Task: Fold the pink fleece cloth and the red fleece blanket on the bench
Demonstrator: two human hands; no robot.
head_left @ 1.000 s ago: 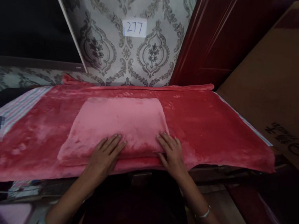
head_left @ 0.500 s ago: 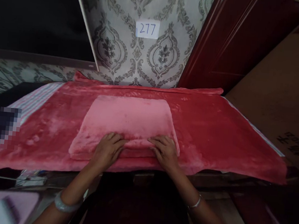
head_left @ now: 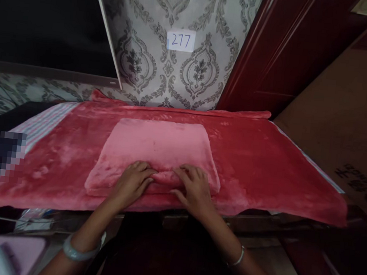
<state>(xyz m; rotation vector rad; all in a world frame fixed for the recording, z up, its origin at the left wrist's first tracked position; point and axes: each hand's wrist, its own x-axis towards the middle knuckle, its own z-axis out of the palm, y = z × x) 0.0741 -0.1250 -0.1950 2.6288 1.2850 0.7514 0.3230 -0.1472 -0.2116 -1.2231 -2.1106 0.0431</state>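
A folded pink plush cloth (head_left: 160, 141) lies as a flat rectangle on a larger red plush blanket (head_left: 250, 157). At the cloth's near edge, left of its middle, my left hand (head_left: 133, 180) has its thumb and fingers closed on the fabric. My right hand (head_left: 196, 189) grips the same edge just to the right, fingers on top and thumb lower down at the front. Between the two hands the edge bulges in a small soft roll. The palms and the underside of the fold are hidden.
A striped cloth (head_left: 51, 115) shows under the blanket's left side. A screen (head_left: 47, 22) stands behind at left, a large cardboard box (head_left: 346, 115) at right. The wall behind carries a card (head_left: 181, 40) reading 277. A pink tub (head_left: 36, 249) sits low at left.
My right hand has slid slightly left, toward my left hand, and its thumb is farther from its fingers. The edge between my hands is more bunched. My left hand has barely moved.
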